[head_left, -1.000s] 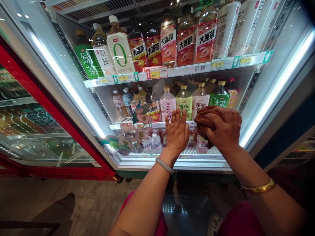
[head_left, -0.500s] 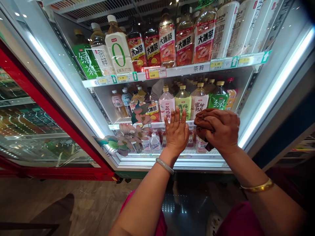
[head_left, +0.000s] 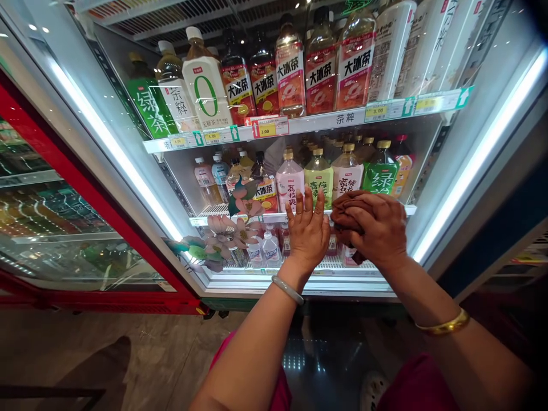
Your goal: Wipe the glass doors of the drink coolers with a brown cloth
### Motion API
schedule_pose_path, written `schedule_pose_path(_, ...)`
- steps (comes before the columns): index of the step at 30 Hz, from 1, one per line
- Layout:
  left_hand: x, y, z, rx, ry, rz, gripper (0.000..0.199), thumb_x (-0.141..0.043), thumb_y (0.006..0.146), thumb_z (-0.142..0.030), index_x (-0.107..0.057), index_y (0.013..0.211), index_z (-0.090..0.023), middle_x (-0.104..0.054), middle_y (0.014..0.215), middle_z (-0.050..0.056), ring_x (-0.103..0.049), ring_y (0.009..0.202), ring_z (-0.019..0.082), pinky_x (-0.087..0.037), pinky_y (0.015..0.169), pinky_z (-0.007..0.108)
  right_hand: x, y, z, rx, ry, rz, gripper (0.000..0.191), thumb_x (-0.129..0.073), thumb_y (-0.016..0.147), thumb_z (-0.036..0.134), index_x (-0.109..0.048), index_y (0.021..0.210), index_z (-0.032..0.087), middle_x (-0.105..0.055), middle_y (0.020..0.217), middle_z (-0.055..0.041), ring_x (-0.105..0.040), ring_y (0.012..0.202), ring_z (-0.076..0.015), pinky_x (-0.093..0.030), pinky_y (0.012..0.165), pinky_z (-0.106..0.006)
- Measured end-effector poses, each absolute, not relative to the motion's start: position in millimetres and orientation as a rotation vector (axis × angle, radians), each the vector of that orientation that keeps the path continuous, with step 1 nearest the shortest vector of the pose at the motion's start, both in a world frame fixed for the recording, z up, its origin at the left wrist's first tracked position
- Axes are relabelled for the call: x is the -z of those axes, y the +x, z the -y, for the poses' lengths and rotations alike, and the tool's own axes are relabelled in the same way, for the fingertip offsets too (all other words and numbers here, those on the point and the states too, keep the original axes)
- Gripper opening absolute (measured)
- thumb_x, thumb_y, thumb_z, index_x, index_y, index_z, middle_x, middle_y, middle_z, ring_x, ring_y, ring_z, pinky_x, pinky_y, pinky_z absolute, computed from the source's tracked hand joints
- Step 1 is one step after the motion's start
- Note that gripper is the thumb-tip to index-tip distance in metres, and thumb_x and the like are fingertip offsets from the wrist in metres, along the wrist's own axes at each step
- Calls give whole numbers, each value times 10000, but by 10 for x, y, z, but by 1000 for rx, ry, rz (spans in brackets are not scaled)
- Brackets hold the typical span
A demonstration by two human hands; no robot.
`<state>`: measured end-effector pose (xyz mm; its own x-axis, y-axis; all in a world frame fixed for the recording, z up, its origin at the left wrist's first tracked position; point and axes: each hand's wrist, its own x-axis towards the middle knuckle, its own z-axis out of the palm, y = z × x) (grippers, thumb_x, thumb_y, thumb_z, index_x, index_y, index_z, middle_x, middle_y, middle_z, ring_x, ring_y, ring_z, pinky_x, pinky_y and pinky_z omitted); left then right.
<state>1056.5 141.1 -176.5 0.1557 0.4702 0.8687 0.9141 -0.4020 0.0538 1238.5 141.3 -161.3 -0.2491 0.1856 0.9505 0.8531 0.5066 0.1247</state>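
Observation:
My left hand (head_left: 307,231) lies flat with fingers spread on the glass door of a lit drinks cooler. Just right of it, my right hand (head_left: 379,228) is closed around a bunched brown cloth (head_left: 349,211), which is against the glass. Behind the door, a pink-labelled bottle (head_left: 290,178), a yellow-green bottle (head_left: 318,176) and a green-labelled bottle (head_left: 381,171) stand on the middle shelf. A flower decal (head_left: 226,234) is on the glass to the left of my left hand. My fingers partly hide the shelf edge and the small bottles below.
Tea bottles (head_left: 321,74) fill the upper shelf above a strip of price tags (head_left: 265,128). Another cooler with a red frame (head_left: 141,251) stands at the left. Below is a brown floor (head_left: 171,348); a light shoe (head_left: 373,391) shows at the bottom.
My right hand has slid a little to the left with the brown cloth, closer to my left hand. The left hand has stayed in place.

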Motion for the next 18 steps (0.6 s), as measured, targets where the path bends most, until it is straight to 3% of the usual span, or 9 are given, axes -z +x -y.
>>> schedule_pose_path(4, 1748, 10596, -1401, 1195, -1930, 1327, 670, -388, 1049, -261, -142, 1670, -200, -115, 1740, 127, -10, 1622, 273, -38, 1303, 604, 1540, 12586, -1444, 766, -992, 1564, 243, -704, 811, 283, -680, 1050, 249, -658, 1236, -105, -581, 1195, -328, -446, 1040, -500)
schedule_pose_path(9, 1741, 10648, -1390, 1175, -1945, 1339, 701, -401, 1040, -249, -103, 1673, -209, -100, 1744, 113, 7, 1620, 279, -31, 1299, 620, 1514, 12363, -1375, 740, -1038, 1574, 337, -723, 831, 345, -681, 1155, 265, -600, 1351, -124, -507, 1292, -360, -423, 1064, -531)
schedule_pose_path(13, 1757, 10663, -1405, 1165, -1973, 1346, 714, -404, 1028, -228, -98, 1673, -207, -110, 1744, 111, 4, 1621, 276, -51, 1301, 619, 1552, 12268, -1358, 786, -913, 1719, 251, -751, 806, 303, -715, 1052, 270, -660, 1256, -66, -525, 1261, -330, -429, 1055, -511)
schedule_pose_path(18, 1755, 10664, -1410, 1153, -1954, 1338, 655, -386, 1044, -256, -183, 1662, -185, -119, 1745, 112, 16, 1622, 258, -25, 1307, 588, 1498, 12437, -1383, 755, -959, 1687, 202, -710, 823, 284, -722, 1021, 243, -677, 1222, -107, -557, 1209, -346, -440, 1029, -528)
